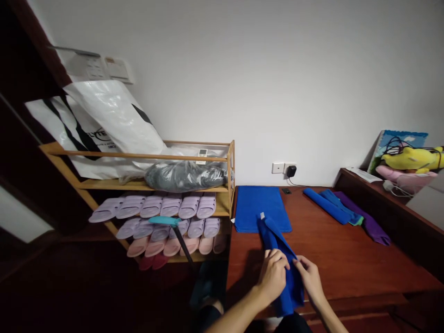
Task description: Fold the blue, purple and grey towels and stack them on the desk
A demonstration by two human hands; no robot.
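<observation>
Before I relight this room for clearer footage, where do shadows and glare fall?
All in the head view: floor at lower left nearly black; glare on the clear plastic wrap; soft shadow on the table, left of the left hand.

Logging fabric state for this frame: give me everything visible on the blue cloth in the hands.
The blue cloth is plain, deep blue, soft-looking fabric with a small pale tag at its far end. It forms a long, partly folded strip with one edge lifted, running toward the wearer over the reddish-brown table. Its far end overlaps the flat blue stack in view. The left hand grips it; the right hand pinches its right edge.
</observation>
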